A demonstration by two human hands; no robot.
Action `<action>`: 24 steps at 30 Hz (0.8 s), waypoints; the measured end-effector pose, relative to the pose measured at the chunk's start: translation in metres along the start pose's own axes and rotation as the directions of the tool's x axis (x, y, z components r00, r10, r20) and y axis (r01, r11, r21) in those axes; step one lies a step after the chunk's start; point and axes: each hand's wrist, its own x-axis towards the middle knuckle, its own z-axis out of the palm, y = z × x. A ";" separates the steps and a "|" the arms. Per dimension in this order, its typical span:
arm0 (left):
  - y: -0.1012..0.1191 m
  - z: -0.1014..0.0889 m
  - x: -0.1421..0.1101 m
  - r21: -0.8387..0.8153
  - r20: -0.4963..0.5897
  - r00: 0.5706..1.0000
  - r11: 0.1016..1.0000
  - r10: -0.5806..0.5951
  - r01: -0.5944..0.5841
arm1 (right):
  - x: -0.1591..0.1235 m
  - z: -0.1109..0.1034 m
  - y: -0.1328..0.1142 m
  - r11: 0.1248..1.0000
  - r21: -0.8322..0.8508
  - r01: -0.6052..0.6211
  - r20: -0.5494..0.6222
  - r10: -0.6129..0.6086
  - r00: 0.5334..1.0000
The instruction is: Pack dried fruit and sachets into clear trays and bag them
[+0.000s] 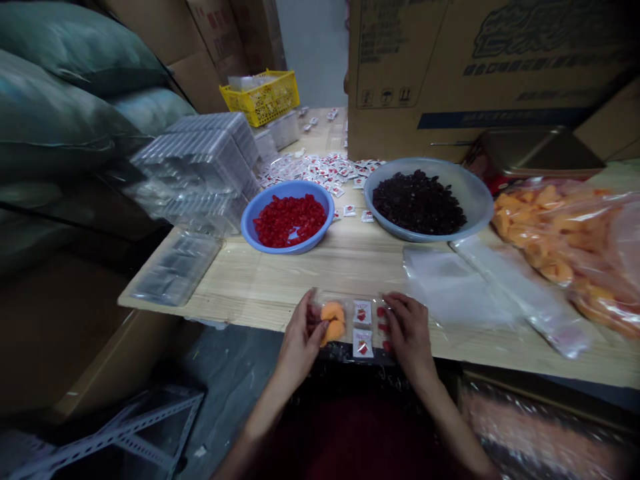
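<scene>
Item, tray (375, 313): clear, compartmented, between both hands at the table's (280, 280) near edge.

Item, left hand (303, 330): grasping the tray's left end, thumb against the orange slices (334, 331).

Item, right hand (410, 333): curled round the tray's right end, fingers over the red pieces (382, 312).

Contents, further: two sachets (363, 327), one nearer, one farther, midway between the hands. Something darker lies beneath the left fingers; from my remote seat I cannot make it out.

Handling, as I judge it: light; thin-walled, flexing if squeezed; smooth enough to slip. Slices soft, easily dented; sachets light and slick. I would hold by the two end rims, level, fingertips clear of the compartments.

Surroundings: blue bowl (290, 251) of red fruit, beyond the left hand; pale bowl (481, 208) of dark fruit, beyond the right; loose sachets (325, 170) beyond both; tray stack (200, 160), far left of the left hand; orange bag (560, 227), right of the right hand; plastic sleeves (455, 287), just beside it.
</scene>
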 end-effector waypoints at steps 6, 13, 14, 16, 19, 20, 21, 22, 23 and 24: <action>0.012 0.012 -0.034 -0.517 -0.047 0.955 0.825 -0.294 0.228 | 0.004 -0.014 0.004 0.985 0.161 -0.058 0.041 0.052 0.998; 0.011 0.024 -0.056 -0.658 0.365 0.834 0.518 -0.414 0.546 | 0.008 -0.024 0.002 0.973 0.217 -0.079 0.137 0.049 0.989; 0.008 0.025 -0.056 -0.665 0.389 0.817 0.484 -0.426 0.568 | 0.008 -0.023 0.001 0.974 0.213 -0.072 0.139 0.043 0.989; 0.004 0.028 -0.054 -0.669 0.413 0.788 0.435 -0.457 0.602 | 0.008 -0.023 -0.004 0.980 0.190 -0.057 0.140 0.031 0.990; 0.003 0.030 -0.055 -0.677 0.387 0.757 0.395 -0.527 0.621 | 0.012 -0.034 -0.012 0.993 0.119 -0.019 0.147 0.001 0.989; 0.004 0.030 -0.055 -0.683 0.373 0.749 0.385 -0.548 0.622 | 0.015 -0.042 -0.014 0.997 0.082 -0.007 0.133 -0.004 0.991; 0.004 0.029 -0.056 -0.692 0.355 0.744 0.376 -0.567 0.616 | 0.018 -0.051 -0.013 0.999 0.036 0.000 0.110 -0.004 0.994; 0.005 0.027 -0.057 -0.701 0.337 0.740 0.370 -0.582 0.610 | 0.021 -0.061 -0.012 1.000 -0.023 -0.002 0.086 0.003 0.996; 0.005 0.024 -0.058 -0.711 0.315 0.741 0.370 -0.593 0.598 | 0.024 -0.072 -0.008 0.995 -0.095 -0.010 0.069 0.017 0.998; 0.005 0.020 -0.058 -0.720 0.292 0.745 0.375 -0.599 0.584 | 0.027 -0.081 -0.004 0.984 -0.179 -0.022 0.064 0.034 0.997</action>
